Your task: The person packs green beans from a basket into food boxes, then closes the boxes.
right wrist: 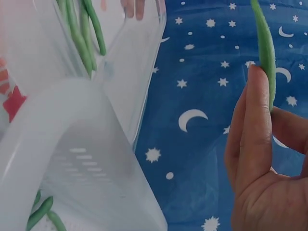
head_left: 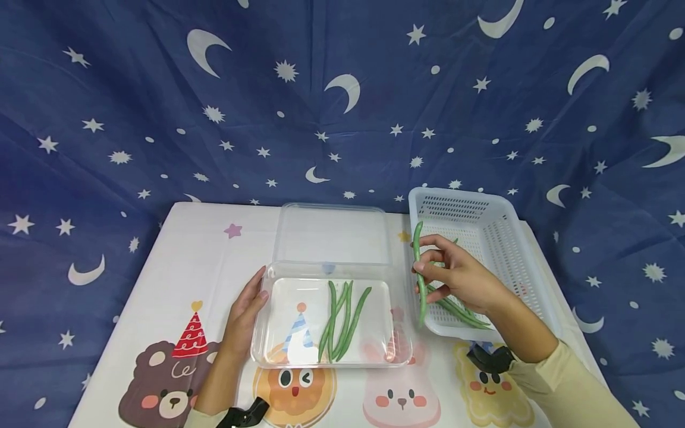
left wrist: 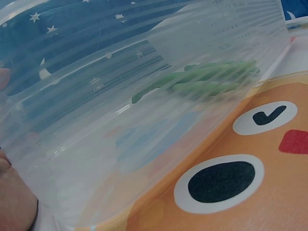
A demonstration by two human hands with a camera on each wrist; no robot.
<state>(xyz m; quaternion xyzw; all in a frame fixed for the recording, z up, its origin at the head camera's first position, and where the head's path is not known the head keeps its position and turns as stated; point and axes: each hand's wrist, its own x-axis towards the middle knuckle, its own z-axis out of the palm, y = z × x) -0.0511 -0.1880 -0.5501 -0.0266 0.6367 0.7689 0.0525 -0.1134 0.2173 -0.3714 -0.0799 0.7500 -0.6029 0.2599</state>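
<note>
My right hand (head_left: 457,273) pinches one long green bean (head_left: 419,267) between thumb and fingers, over the left side of a white plastic basket (head_left: 503,238). In the right wrist view the bean (right wrist: 267,53) stands upright from the fingertips. More green beans (head_left: 462,314) lie in the basket, partly hidden by that hand. To the left, a clear plastic container (head_left: 289,359) has several green beans (head_left: 342,327) lying lengthwise in its right half. My left hand (head_left: 246,315) holds the container's left edge, thumb at the rim and fingers along the side.
A clear lid (head_left: 334,232) lies flat behind the container. The white tablecloth (head_left: 214,255) carries printed cartoon animals. A blue cloth (head_left: 299,148) with moons and stars hangs behind the table's far edge. The basket stands near the table's right edge.
</note>
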